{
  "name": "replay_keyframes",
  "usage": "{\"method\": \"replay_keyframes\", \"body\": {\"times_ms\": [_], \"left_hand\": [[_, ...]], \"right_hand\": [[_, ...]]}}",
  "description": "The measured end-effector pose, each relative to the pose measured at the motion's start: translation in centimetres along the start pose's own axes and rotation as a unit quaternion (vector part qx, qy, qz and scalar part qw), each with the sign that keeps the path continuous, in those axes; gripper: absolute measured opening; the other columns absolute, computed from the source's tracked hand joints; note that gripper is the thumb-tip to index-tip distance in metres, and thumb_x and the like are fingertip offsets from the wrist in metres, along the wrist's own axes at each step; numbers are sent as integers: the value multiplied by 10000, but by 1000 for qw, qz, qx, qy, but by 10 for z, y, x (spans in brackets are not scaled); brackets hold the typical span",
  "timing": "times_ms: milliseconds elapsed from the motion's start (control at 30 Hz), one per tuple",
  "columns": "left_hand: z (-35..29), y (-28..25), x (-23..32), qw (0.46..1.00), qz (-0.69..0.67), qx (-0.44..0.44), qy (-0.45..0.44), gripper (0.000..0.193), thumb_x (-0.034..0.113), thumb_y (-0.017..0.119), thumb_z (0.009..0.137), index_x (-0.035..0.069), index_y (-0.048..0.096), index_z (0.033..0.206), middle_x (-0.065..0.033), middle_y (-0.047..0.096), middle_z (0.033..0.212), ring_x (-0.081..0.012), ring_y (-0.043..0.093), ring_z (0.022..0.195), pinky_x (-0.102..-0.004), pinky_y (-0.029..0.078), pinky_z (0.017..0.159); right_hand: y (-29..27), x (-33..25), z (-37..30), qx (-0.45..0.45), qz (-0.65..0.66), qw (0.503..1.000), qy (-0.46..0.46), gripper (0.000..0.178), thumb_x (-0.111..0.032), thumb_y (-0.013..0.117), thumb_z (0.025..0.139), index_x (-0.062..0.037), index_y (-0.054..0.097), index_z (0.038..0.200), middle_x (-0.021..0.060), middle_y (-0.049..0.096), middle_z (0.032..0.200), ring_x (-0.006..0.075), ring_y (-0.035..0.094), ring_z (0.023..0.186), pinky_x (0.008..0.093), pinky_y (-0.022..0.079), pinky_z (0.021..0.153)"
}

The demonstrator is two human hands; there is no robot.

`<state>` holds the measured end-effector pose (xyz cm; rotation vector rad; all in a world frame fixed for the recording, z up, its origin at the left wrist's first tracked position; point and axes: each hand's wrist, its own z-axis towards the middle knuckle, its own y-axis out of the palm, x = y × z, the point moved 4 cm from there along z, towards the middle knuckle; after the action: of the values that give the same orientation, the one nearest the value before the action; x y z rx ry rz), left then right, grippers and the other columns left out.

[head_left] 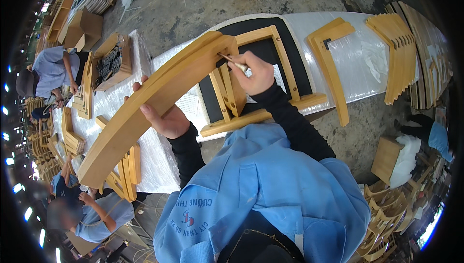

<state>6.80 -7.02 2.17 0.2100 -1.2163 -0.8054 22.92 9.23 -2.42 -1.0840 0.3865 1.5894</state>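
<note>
My left hand [166, 120] grips a long curved wooden part [179, 77] from beneath, thumb on its near side and fingertips over its far edge. The part slants from lower left up to the wide end near my right hand [253, 74]. That hand is closed around a slim tool with a pale handle [240, 66]; its thin tip meets the wood near small holes. Whether it is a screwdriver or a brush, I cannot tell. Under both hands, a light wooden chair frame [286, 65] lies on a black seat panel [205, 96], partly hidden by the curved part.
The bench is wrapped in clear plastic [360, 86]. An angled wooden part [328, 65] and a row of similar ones [394, 52] lie to the right. At left stand a box of dark small parts [110, 65] and more wooden pieces. Co-workers [53, 69] are at the left.
</note>
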Motion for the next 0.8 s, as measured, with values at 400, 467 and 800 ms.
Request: {"method": "replay_keyframes", "body": {"times_ms": [400, 467, 800], "left_hand": [[-4, 3, 4, 1000, 21, 2, 9, 583, 277, 595, 966, 192, 295, 1458, -119, 467, 1416, -303, 430, 1349, -526, 396, 1112], [-4, 3, 4, 1000, 20, 7, 8, 581, 273, 596, 965, 189, 299, 1457, -125, 469, 1414, -307, 433, 1347, -526, 396, 1111], [-9, 11, 6, 1000, 15, -11, 11, 565, 261, 588, 959, 185, 312, 1447, -129, 483, 1400, -302, 437, 1341, -520, 396, 1109]], "right_hand": [[-3, -3, 18, -108, -135, 975, 139, 332, -344, 607, 971, -14, 590, 1010, 171, 655, 738, 345, 657, 648, 424, 503, 592], [-10, -14, 6, -70, -41, 988, 129, 280, -237, 582, 990, -2, 539, 1135, 170, 665, 808, 279, 680, 684, 391, 522, 624], [-19, -13, -5, -19, 58, 992, 112, 153, -91, 572, 985, 11, 571, 1099, 123, 685, 871, 176, 710, 729, 279, 570, 664]]}}
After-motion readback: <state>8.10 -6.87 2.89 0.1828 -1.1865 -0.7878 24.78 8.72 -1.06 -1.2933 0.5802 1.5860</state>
